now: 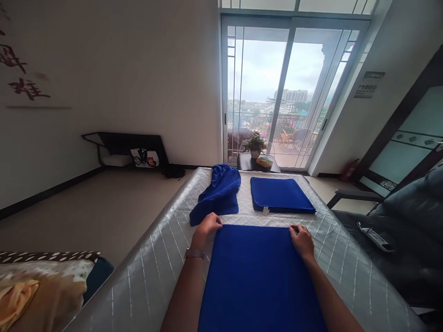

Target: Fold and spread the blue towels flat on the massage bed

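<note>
Cloth (pixel 263 276) between left grip (pixel 208 225), right grip (pixel 302 240).

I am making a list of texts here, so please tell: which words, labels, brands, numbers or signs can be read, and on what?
"难": wall scroll; characters above are blurred or cut off.
White tag on the far folded blue cloth: too small.
Printed bag: too blurred.
Notice right of the glass door: too blurred.
</note>
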{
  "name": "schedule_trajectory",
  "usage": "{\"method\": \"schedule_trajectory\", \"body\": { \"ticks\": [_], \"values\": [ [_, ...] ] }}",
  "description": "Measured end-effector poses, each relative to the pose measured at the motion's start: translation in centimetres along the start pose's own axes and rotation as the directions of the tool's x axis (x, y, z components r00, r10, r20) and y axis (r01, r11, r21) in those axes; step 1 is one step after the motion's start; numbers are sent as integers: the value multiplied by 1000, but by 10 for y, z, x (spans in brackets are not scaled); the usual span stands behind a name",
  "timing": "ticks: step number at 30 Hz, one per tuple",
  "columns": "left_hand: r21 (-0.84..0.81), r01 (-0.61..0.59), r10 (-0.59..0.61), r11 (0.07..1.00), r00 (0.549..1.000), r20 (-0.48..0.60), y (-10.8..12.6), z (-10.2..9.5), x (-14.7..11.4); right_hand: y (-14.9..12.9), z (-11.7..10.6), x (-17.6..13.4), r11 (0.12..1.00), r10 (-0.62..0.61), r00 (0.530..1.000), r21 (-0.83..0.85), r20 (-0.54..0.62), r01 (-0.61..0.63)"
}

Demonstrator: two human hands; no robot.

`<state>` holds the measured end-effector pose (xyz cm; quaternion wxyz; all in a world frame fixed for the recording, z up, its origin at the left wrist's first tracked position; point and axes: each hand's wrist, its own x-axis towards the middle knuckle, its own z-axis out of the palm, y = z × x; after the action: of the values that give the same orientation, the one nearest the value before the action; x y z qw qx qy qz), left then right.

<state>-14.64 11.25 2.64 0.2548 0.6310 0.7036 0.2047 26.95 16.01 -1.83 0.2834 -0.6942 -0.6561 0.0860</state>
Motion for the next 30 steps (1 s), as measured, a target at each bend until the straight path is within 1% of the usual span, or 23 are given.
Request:
{"method": "schedule_trajectory", "body": {
  "ticks": [5,12,19,24,28,30],
  "values": [
    [50,-19,20,999,1000,-23,7,1,-3,0,0,-3,996,-25,998,84,-56,30],
    [57,-41,39,998,999,37,11,-4,-4,-1,0,-5,972,7,999,233,-43,3],
    [55,-34,31,998,997,64,13,-3,-1,2,4,-3,966,16,998,260,-53,-2],
    [8,-62,61,998,997,44,11,-8,-3,1,0,-4,922,-10,1000,387,-19,16],
    [-61,-56,59,997,997,48,9,-10,-5,1,-4,-4,886,21,1000,463,-20,-10],
    [-106,-49,53,993,998,32,10,-11,-7,1,-6,-4,863,32,999,505,-26,-14]
  ]
}}
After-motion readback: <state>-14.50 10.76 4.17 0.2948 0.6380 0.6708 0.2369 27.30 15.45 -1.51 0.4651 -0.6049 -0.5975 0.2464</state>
